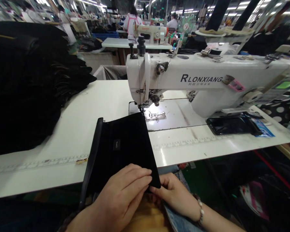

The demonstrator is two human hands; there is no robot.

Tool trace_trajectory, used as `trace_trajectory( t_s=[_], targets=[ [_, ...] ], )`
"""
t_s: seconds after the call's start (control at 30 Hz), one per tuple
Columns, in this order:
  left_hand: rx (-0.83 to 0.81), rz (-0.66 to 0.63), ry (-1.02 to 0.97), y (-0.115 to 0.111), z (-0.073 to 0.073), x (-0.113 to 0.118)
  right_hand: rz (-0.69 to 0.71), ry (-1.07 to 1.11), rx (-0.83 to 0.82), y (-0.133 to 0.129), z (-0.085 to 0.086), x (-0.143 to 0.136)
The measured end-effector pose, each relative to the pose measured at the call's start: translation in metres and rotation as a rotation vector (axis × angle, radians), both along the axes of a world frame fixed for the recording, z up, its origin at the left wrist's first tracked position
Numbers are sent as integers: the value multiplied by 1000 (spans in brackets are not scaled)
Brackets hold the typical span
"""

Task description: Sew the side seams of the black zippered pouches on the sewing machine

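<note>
A black fabric panel [128,141] with a small dark label [116,144] and a thick dark band [93,154] along its left side lies over the table's front edge. Its far corner sits under the needle area [142,109] of a white sewing machine [174,72]. My left hand [125,190] lies across the near part of the panel, fingers together and curled over it, thumb hidden. At the near right corner, my right hand [170,190] pinches the panel's edge between thumb and forefinger.
A big pile of black pieces [26,87] covers the table's left side. A phone [232,125] and a blue packet [263,128] lie at the right. A printed ruler strip [190,141] runs along the front. Behind stand another sewing machine [151,33] and a person [131,24].
</note>
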State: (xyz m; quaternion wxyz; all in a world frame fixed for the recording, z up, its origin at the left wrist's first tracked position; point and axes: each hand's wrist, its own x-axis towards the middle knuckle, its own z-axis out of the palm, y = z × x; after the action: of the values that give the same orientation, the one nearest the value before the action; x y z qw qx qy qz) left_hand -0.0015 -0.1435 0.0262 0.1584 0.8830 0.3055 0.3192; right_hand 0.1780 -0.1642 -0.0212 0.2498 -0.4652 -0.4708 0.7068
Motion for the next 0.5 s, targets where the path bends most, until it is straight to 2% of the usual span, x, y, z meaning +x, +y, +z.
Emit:
trace_trajectory(
  t_s=[0.17,0.33,0.5],
  targets=[
    [-9,-89,50,2,-9,3,32,25,-14,2,7,1],
    [-4,-114,60,5,-3,4,77,-22,28,1,9,5],
    [37,-126,42,5,-1,2,60,15,-38,1,14,6]
  ],
)
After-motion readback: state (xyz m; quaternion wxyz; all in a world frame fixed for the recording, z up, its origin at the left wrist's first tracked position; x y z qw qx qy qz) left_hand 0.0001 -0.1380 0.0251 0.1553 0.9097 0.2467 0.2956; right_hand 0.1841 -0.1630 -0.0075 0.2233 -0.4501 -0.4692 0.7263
